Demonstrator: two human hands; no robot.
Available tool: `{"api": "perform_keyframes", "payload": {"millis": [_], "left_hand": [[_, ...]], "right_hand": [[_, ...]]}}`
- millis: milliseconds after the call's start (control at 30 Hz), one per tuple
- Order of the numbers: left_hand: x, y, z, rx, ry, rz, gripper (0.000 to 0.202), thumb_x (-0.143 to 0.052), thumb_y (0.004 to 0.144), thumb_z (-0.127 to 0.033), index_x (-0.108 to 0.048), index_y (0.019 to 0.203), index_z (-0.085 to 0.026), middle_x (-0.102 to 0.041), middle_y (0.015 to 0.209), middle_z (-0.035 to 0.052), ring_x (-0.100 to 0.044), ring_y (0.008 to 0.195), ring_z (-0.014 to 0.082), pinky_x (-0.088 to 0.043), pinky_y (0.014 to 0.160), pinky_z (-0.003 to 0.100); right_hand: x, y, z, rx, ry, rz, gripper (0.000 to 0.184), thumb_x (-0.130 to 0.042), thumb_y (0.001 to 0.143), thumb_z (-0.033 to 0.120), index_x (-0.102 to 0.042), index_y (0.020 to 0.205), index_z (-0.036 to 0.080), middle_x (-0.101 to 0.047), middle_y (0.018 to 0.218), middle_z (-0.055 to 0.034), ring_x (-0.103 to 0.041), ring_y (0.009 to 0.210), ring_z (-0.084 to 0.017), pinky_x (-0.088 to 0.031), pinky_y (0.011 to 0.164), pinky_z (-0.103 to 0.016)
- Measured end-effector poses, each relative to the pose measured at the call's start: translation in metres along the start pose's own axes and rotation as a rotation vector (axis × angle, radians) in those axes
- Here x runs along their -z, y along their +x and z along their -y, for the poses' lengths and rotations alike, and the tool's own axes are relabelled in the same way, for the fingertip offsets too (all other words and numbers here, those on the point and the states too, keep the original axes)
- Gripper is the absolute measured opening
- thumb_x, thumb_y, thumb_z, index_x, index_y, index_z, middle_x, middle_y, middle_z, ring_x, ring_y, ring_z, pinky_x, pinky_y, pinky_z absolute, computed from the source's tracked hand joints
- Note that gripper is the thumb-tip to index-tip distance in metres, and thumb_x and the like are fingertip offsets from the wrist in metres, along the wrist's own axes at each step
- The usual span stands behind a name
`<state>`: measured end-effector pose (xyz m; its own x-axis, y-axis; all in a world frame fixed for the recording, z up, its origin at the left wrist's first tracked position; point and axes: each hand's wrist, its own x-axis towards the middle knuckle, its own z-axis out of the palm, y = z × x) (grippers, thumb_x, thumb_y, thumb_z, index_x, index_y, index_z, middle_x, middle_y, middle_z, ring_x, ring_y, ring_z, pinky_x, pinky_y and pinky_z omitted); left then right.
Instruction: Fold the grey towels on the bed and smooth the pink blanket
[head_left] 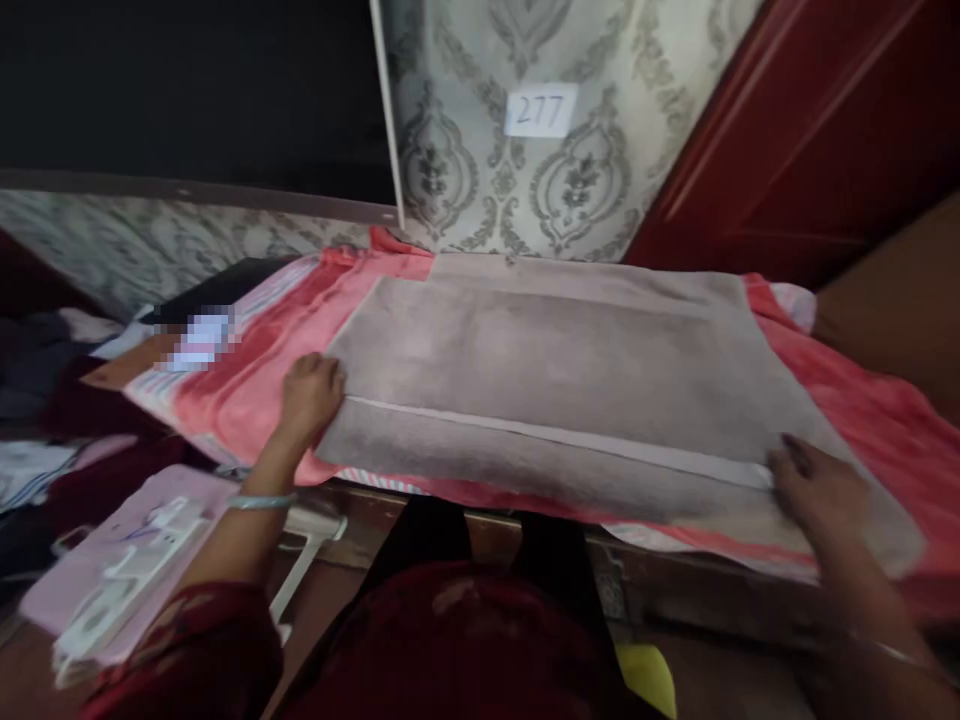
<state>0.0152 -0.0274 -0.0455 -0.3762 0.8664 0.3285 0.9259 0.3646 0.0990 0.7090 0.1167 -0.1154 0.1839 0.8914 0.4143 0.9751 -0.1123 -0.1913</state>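
Head view: left hand (311, 395) and right hand (821, 490) apparently pinch a pale strip (570, 437) across grey cloth (540, 340)

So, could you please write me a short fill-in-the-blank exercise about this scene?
1. The white card on the patterned wall shows the number ____.
2. The hand nearer the black screen is the person's ____ one.
3. Of the grey cloth and the red blanket, the ____ one lies on top.
Missing words: 277; left; grey.
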Motion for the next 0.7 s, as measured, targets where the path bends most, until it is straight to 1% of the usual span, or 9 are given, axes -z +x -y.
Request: {"api": "perform_keyframes", "payload": {"millis": [33,100,200,267,367,467,567,633,700], "left_hand": [[-0.002,-0.001,-0.002,-0.063,-0.021,-0.037,0.045,-0.039,0.096,-0.04,-0.064,0.122,-0.012,-0.059,0.134,0.0204,-0.051,0.128,0.0354,-0.042,0.105,0.051],[-0.006,-0.004,-0.016,-0.254,-0.104,-0.038,0.051,-0.042,0.094,-0.046,-0.063,0.125,-0.012,-0.055,0.142,0.0193,-0.046,0.136,0.0346,-0.038,0.111,0.05],[-0.012,-0.006,-0.06,-0.555,-0.236,0.058,0.052,-0.044,0.094,-0.049,-0.062,0.128,-0.014,-0.055,0.145,0.0161,-0.047,0.137,0.0304,-0.036,0.115,0.046],[-0.016,-0.007,-0.097,-0.668,-0.296,0.108,0.049,-0.045,0.094,-0.047,-0.062,0.129,-0.016,-0.057,0.143,0.0144,-0.049,0.135,0.0286,-0.037,0.115,0.046],[-0.021,-0.005,-0.144,-0.755,-0.343,0.149,0.043,-0.048,0.095,-0.04,-0.063,0.129,-0.017,-0.06,0.139,0.0141,-0.054,0.131,0.0285,-0.041,0.111,0.048],[-0.026,-0.004,-0.17,-0.79,-0.335,0.16,0.037,-0.047,0.095,-0.032,-0.065,0.125,-0.019,-0.064,0.134,0.0138,-0.057,0.127,0.029,-0.044,0.109,0.05],[-0.03,-0.004,-0.176,-0.774,-0.291,0.15,0.039,-0.042,0.095,-0.026,-0.064,0.127,-0.02,-0.065,0.134,0.0126,-0.058,0.126,0.0283,-0.045,0.108,0.05],[-0.031,-0.002,-0.175,-0.769,-0.254,0.169,0.046,-0.037,0.094,-0.02,-0.062,0.132,-0.021,-0.062,0.139,0.011,-0.056,0.128,0.0275,-0.045,0.109,0.049],[-0.031,0.002,-0.174,-0.778,-0.223,0.2,0.053,-0.034,0.09,-0.013,-0.059,0.136,-0.02,-0.06,0.142,0.0098,-0.055,0.13,0.0267,-0.045,0.109,0.049]], "right_hand": [[0.004,-0.004,0.01,-0.01,0.024,-0.015,0.058,-0.037,0.086,0.045,-0.067,0.129,0.019,-0.065,0.121,-0.0259,-0.059,0.118,-0.038,-0.044,0.094,-0.054],[0.013,-0.013,0.033,0.074,0.077,-0.059,0.053,-0.042,0.087,0.044,-0.068,0.125,0.018,-0.06,0.134,-0.02,-0.053,0.126,-0.036,-0.042,0.103,-0.053],[0.021,-0.026,0.059,0.302,0.183,-0.007,0.044,-0.05,0.087,0.04,-0.069,0.12,0.018,-0.062,0.134,-0.0158,-0.054,0.126,-0.031,-0.04,0.109,-0.049],[0.022,-0.031,0.069,0.415,0.241,0.062,0.04,-0.052,0.089,0.035,-0.069,0.121,0.019,-0.063,0.134,-0.0144,-0.056,0.126,-0.029,-0.041,0.109,-0.049],[0.021,-0.032,0.073,0.473,0.265,0.129,0.038,-0.052,0.091,0.031,-0.068,0.125,0.021,-0.064,0.134,-0.0118,-0.057,0.126,-0.028,-0.043,0.107,-0.049],[0.023,-0.027,0.072,0.491,0.241,0.152,0.038,-0.05,0.094,0.03,-0.067,0.127,0.021,-0.066,0.132,-0.0113,-0.059,0.123,-0.028,-0.045,0.106,-0.048],[0.03,-0.02,0.071,0.523,0.176,0.177,0.04,-0.045,0.096,0.026,-0.066,0.129,0.02,-0.067,0.13,-0.0107,-0.059,0.122,-0.027,-0.045,0.107,-0.047],[0.035,-0.015,0.071,0.546,0.121,0.201,0.042,-0.042,0.096,0.021,-0.065,0.131,0.02,-0.067,0.13,-0.01,-0.058,0.121,-0.026,-0.044,0.107,-0.044],[0.039,-0.01,0.071,0.531,0.063,0.209,0.046,-0.04,0.094,0.014,-0.064,0.132,0.018,-0.066,0.132,-0.0103,-0.057,0.121,-0.026,-0.044,0.105,-0.042]]}}
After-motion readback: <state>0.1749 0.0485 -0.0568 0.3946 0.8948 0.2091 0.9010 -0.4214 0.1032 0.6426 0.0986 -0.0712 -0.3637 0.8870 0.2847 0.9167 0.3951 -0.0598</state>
